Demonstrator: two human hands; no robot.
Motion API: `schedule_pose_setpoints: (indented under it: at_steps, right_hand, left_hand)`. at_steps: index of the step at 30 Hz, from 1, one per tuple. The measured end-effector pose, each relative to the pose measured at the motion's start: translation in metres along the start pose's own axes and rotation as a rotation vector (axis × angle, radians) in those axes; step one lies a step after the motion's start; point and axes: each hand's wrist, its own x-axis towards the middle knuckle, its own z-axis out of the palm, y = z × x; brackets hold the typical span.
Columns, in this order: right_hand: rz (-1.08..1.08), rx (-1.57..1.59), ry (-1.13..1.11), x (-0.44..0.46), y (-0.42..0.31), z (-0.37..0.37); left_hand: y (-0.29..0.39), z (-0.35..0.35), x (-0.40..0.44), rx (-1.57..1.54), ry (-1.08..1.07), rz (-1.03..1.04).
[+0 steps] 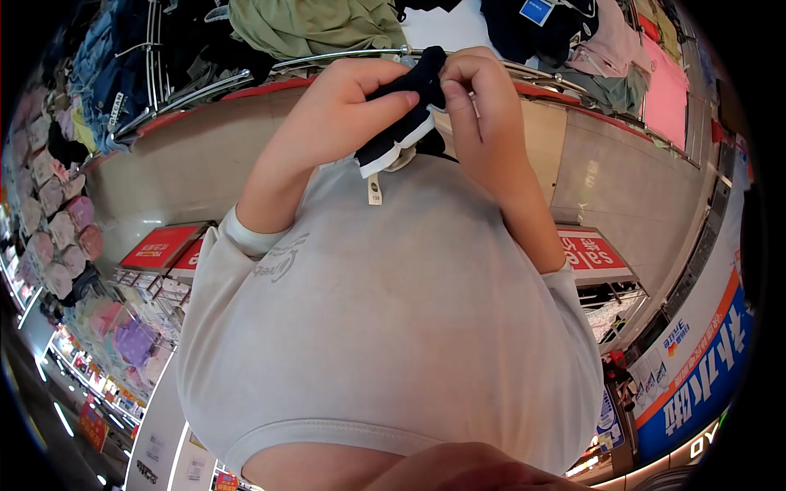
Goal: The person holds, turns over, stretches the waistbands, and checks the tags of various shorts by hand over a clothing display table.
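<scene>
Clothing shop, seen through a round, wide lens that bends the edges. Across the top runs a display stand (pixel 219 108) with a chrome rail and red edging, heaped with clothes: an olive-green garment (pixel 319 29), blue denim at the left, and a pink garment (pixel 665 90) at the right. Below it lies a pale, shiny floor (pixel 184 173). Rounded pink and lilac goods crowd the far left beside strips of white light, red sale signs (pixel 591 252) stand on either side of the wearer, and a blue, orange and white banner (pixel 696 372) with large characters curves along the right. A light grey shirt (pixel 393 311) on the wearer fills the middle.

Held up between both hands, just in front of the stand's rail, is a small navy garment (pixel 397 139). It is bunched and folded, dark cloth with a broad white band along its lower edge. A white label (pixel 375 191) with dark print hangs from it over the shirt. The left hand (pixel 348 110) pinches its left side, thumb laid across the cloth. The right hand (pixel 485 98), fingers curled, pinches the upper right edge.
</scene>
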Motion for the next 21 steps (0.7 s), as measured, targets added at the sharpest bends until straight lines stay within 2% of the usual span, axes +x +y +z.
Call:
schedule_pose_setpoints:
  at_steps: [6,8,12,14,17,21]
  right_hand:
    - [0.204,0.279,0.061,-0.021,-0.007,-0.014]
    - [0.142,0.091,0.077,-0.021,-0.012,-0.021]
    - [0.015,-0.076,0.092,-0.024,-0.018,-0.02]
    - [-0.134,-0.298,0.064,-0.026,-0.021,-0.022]
    - [-0.21,-0.387,0.052,-0.031,-0.02,-0.024]
    - [-0.169,-0.278,0.042,-0.042,-0.011,-0.025]
  left_hand:
    - [-0.002,0.016,-0.003,0.018,0.024,-0.004]
    - [-0.001,0.02,-0.005,-0.009,0.024,-0.035]
    - [-0.001,0.031,-0.009,-0.015,0.007,-0.042]
    - [-0.001,0.037,-0.01,0.088,0.036,-0.001]
    - [-0.009,0.044,-0.011,0.106,0.044,-0.014]
    - [-0.011,0.049,-0.02,0.083,0.067,-0.037]
